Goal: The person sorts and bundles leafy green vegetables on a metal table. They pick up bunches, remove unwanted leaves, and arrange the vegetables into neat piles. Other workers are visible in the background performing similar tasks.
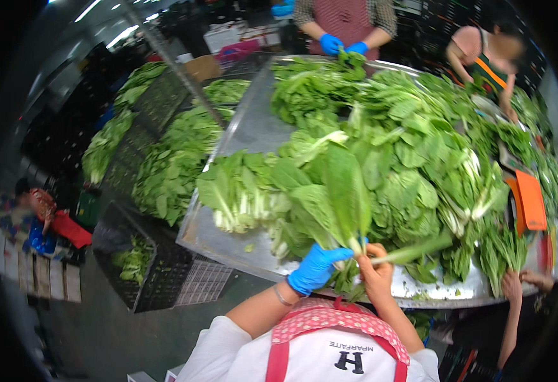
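Note:
My left hand (315,268), in a blue glove, is closed around the stem end of a leafy green vegetable (348,191), whose broad leaves point away from me. Bare and just right of it, my right hand (375,273) pinches a pale stalk with a long leaf (420,249) that sticks out to the right. Both hands are close together over the near edge of a metal table (250,131). Beyond them lies a large heap of leafy greens (410,143). A row of greens with white stems (241,205) lies left of my hands.
Black plastic crates (157,267) of greens stand left of the table. Across it, a co-worker's blue-gloved hands (341,45) hold greens; another person (487,62) works at the far right. A co-worker's hand (511,285) holds greens at the near right, below an orange object (530,200).

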The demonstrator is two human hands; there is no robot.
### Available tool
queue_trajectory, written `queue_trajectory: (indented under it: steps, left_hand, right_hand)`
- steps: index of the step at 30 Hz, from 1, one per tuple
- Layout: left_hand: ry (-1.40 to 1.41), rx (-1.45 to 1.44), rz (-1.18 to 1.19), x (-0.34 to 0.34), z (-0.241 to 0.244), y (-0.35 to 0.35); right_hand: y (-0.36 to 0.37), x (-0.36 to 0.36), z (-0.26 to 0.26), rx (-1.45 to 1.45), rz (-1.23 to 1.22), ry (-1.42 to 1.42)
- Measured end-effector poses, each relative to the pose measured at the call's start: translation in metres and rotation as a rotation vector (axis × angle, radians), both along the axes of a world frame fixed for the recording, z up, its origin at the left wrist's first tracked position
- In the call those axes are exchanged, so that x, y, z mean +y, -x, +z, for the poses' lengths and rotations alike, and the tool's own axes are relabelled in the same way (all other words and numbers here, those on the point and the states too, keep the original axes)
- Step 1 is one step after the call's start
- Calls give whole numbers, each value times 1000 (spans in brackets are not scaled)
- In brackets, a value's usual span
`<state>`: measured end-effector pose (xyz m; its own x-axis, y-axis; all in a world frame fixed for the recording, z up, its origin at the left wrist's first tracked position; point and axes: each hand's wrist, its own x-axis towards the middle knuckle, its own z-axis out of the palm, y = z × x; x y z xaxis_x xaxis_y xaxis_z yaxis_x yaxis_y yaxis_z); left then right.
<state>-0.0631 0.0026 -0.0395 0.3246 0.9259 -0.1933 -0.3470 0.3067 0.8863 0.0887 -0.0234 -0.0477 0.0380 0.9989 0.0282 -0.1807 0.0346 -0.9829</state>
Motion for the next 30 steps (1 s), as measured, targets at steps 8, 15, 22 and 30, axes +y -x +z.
queue_trajectory:
  steps: [8, 15, 22, 30]
  left_hand:
    - [-9, -256, 49, -7, 21, -2]
    - [233, -848, 39, -6, 6, -2]
    - [61, -812, 163, 15, 35, 53]
    - [95, -545, 282, 5, 19, 85]
  right_hand:
    - [5, -9, -3, 224, 124, 75]
    - [15, -24, 13, 387, -146, 25]
    - [-54, -24, -21, 518, -417, 228]
    - [-100, -25, -56, -865, -93, 442]
